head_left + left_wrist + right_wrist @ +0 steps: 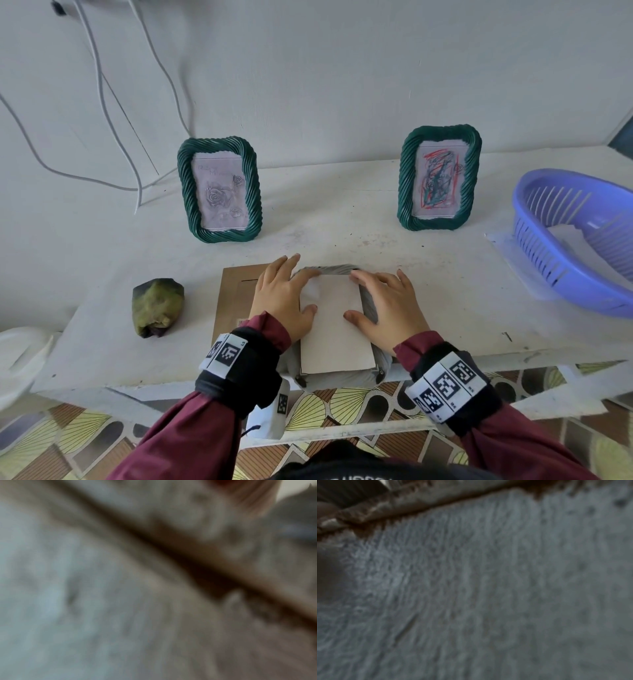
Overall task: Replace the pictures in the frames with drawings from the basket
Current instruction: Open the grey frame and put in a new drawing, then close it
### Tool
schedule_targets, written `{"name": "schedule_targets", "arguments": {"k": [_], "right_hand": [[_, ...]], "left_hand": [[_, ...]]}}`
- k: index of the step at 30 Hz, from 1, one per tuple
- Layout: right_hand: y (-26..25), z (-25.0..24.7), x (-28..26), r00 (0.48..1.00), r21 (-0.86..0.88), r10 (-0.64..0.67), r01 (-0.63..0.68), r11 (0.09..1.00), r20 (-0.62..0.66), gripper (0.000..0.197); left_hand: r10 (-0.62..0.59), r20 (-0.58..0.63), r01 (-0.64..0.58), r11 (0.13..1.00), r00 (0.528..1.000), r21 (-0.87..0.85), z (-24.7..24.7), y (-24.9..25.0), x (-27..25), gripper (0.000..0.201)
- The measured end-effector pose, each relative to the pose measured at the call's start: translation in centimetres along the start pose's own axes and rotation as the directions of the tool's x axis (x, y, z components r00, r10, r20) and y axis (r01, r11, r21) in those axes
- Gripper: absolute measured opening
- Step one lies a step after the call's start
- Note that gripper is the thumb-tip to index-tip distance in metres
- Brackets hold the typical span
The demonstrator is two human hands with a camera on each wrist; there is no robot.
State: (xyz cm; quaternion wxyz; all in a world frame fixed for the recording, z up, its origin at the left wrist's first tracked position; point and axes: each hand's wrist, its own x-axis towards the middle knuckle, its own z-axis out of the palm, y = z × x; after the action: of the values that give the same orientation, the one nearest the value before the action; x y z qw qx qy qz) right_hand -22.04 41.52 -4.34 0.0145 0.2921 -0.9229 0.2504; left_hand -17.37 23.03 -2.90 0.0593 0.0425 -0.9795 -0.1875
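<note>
A grey frame (pixel 368 298) lies face down at the table's front edge, with a white sheet (pixel 334 329) lying on its back. My left hand (pixel 286 298) rests on the sheet's left side, fingers fairly straight. My right hand (pixel 385 301) lies on the frame's right side, thumb on the sheet. A brown backing board (pixel 236 294) lies left of the frame, partly under my left hand. Two green frames stand at the back: the left one (pixel 219 190) holds a rose print, the right one (pixel 440 178) a scribbled drawing. Both wrist views are blurred and show only close surfaces.
A blue slotted basket (pixel 579 240) with paper inside sits at the right on a white sheet. A green and brown crumpled lump (pixel 157 306) lies left of the board. White cables (pixel 102 102) hang on the wall at the back left.
</note>
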Motion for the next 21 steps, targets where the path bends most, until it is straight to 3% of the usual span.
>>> {"name": "schedule_targets", "arguments": {"k": [6,10,12,15,18,21], "right_hand": [[0.3,0.3,-0.3,0.984,0.147,-0.056,0.081,0.986,-0.167,0.062],[-0.2,-0.1,-0.9,0.962,0.267,-0.110,0.178,0.947,-0.251,0.057],[-0.3,-0.2,-1.0,0.964,0.289,-0.113,0.183,0.940,-0.240,0.038],[-0.1,-0.2,-1.0,0.981,0.309,-0.079,0.132,0.942,-0.178,0.017],[-0.4,-0.8,-1.4,0.988,0.407,0.064,-0.001,0.914,-0.142,0.025],[-0.7,-2.1,-1.8,0.977,0.587,0.188,-0.091,0.804,-0.105,0.033]], "left_hand": [[0.012,-0.242,-0.050,0.987,0.970,-0.151,0.5,0.3,-0.1,0.028],[-0.037,-0.235,-0.025,0.967,0.971,-0.254,0.5,0.3,-0.3,0.024],[-0.066,-0.215,-0.012,0.939,0.974,-0.344,0.5,0.3,-0.3,0.028],[-0.129,-0.206,0.010,0.869,0.970,-0.495,0.3,0.7,-0.6,0.041],[-0.176,-0.229,-0.002,0.790,0.957,-0.613,-0.1,1.0,-1.0,0.047],[-0.178,-0.166,0.013,0.719,0.970,-0.694,-0.4,0.9,-1.3,0.041]]}}
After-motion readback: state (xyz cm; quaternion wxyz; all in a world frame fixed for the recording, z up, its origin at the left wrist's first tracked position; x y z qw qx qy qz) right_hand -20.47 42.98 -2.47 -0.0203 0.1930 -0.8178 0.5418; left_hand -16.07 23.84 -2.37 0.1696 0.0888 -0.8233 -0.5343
